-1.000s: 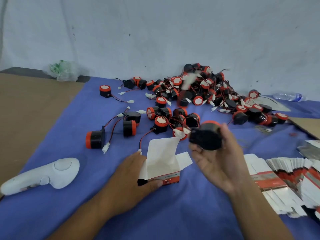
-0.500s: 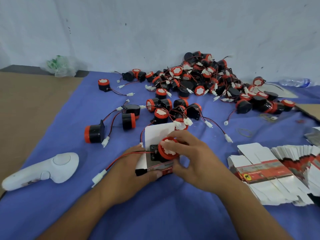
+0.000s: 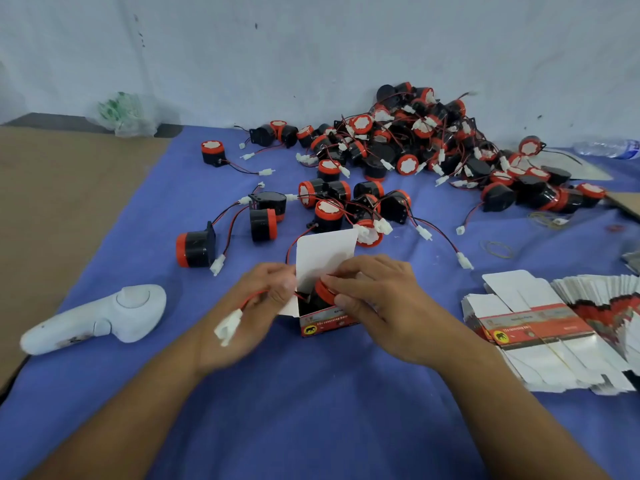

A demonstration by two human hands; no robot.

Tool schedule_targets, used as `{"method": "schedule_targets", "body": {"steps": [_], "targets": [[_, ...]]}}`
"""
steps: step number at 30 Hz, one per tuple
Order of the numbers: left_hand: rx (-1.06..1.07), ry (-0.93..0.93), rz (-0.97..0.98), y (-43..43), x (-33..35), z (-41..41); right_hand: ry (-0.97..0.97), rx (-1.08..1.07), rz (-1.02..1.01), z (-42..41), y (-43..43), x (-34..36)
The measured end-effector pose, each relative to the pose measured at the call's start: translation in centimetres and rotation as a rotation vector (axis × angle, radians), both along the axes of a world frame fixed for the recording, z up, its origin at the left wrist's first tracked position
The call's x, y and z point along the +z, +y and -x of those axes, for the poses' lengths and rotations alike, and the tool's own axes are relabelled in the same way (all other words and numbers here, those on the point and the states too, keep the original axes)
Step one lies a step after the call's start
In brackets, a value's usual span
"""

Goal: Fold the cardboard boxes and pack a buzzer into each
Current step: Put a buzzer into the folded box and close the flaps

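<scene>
I curl my right hand [image 3: 377, 299] fingers [image 3: 346, 282] round the buzzer [image 3: 323, 293] to seat it in the box [image 3: 329, 322]. My left hand [image 3: 256, 306] pinches the wire [image 3: 254, 297], so it stays clear of the opening.

Glossy plastic buzzer [image 3: 322, 293], matt cardboard box [image 3: 325, 322]

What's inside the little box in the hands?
A buzzer, orange rim up, pinched by the right hand. Its red wire trails out to the left. The box walls and the fingers hide the buzzer's bottom.

Buzzer [image 3: 323, 295] seemingly halfway inside box [image 3: 327, 320]
</scene>
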State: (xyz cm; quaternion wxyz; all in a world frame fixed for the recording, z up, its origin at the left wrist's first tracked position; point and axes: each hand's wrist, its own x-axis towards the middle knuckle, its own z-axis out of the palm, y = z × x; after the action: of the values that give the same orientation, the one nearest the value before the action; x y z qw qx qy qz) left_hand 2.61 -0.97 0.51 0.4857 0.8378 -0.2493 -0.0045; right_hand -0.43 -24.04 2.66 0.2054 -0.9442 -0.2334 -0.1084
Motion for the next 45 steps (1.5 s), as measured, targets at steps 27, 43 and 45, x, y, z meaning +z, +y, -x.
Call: {"method": "schedule_targets", "body": {"steps": [27,43,45], "targets": [[-0.044,-0.509,-0.412,-1.4,2.4,0.1,0.135,-0.076,-0.534,0.1,-0.3,1.4],[0.030,-0.463,-0.377,-0.9,2.1,1.0,-0.200,-0.050,0.105,0.7,2.1,2.1],[0.004,-0.434,-0.383,-1.0,2.2,1.2,-0.226,-0.035,0.078,0.9,2.7,2.1]]}}
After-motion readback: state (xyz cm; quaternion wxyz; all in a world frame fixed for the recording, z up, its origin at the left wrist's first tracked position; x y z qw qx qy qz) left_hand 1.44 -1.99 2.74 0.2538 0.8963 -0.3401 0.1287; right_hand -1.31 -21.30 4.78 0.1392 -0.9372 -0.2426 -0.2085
